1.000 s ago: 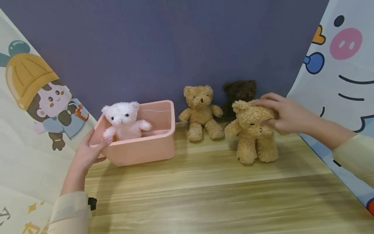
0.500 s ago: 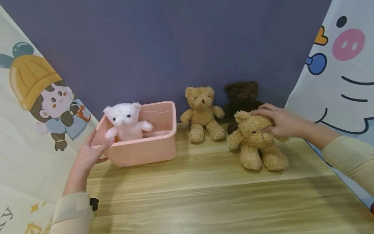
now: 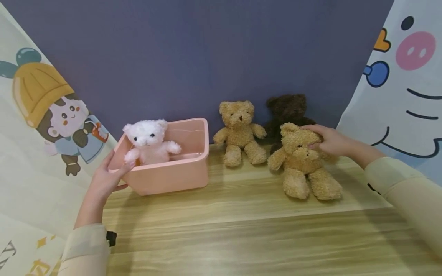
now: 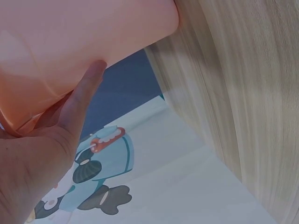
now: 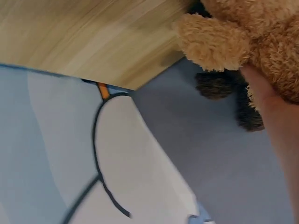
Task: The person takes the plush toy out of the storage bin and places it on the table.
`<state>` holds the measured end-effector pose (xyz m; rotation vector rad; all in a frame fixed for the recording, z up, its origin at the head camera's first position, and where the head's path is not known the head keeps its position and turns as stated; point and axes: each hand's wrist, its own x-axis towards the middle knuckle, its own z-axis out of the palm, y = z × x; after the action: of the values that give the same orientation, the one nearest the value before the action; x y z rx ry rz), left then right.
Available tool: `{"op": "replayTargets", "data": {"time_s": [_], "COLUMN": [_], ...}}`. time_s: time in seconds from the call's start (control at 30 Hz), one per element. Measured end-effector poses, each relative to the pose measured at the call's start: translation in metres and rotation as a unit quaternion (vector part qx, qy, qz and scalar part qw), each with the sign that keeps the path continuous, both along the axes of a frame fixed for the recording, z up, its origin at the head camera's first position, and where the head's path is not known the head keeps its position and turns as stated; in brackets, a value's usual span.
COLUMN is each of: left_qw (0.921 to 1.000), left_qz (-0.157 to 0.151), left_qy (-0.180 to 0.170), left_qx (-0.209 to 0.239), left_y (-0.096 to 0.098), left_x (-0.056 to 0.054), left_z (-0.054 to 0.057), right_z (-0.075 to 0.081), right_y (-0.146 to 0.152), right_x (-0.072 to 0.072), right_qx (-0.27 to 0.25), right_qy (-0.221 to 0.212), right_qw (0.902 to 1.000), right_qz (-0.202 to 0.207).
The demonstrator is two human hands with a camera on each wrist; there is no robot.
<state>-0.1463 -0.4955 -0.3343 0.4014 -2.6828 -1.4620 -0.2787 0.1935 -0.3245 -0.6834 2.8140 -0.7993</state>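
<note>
At the left end of a pink plastic bin [image 3: 165, 181], my left hand [image 3: 105, 178] grips the wall, thumb over the rim. The left wrist view shows a finger [image 4: 86, 95] along the bin's outside. Inside the bin sits a white and pale pink teddy bear [image 3: 150, 143]. My right hand [image 3: 329, 142] holds a tan teddy bear [image 3: 300, 165] by the side of its head, its legs spread forward on the table. In the right wrist view this bear's curly fur [image 5: 215, 44] fills the upper right, hiding most of my fingers.
A second tan teddy bear [image 3: 239, 132] sits against the dark blue-grey back panel [image 3: 207, 57]. A dark brown teddy bear [image 3: 286, 109] is behind the held one, partly hidden. Printed cloths [image 3: 414, 115] flank the wood-grain table [image 3: 241, 237].
The held tan bear has come down and slightly toward me, its legs going from upright to spread forward. My right hand moved with it. The left hand keeps its grip on the bin.
</note>
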Motion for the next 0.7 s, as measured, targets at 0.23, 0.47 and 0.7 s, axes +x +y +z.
{"op": "replayTargets", "data": {"time_s": [0.23,0.47,0.7], "left_qw": [1.0000,0.9999,1.0000], "left_qz": [0.000,0.009,0.006], "left_qy": [0.002,0.002,0.004], "left_qx": [0.000,-0.005,-0.003], "left_y": [-0.001,0.000,0.000], "left_x": [-0.001,0.001,0.000], "left_z": [0.001,0.001,0.000], "right_z": [-0.005,-0.004,-0.008], "right_y": [0.003,-0.008,-0.006], "right_x": [-0.025,-0.035,-0.039], "right_qx": [-0.013,-0.019,-0.011], "right_qy": [-0.062,-0.081,-0.077], "right_qw": [0.9976,0.9962,0.9966], "right_qz": [-0.028,-0.025,-0.028]}}
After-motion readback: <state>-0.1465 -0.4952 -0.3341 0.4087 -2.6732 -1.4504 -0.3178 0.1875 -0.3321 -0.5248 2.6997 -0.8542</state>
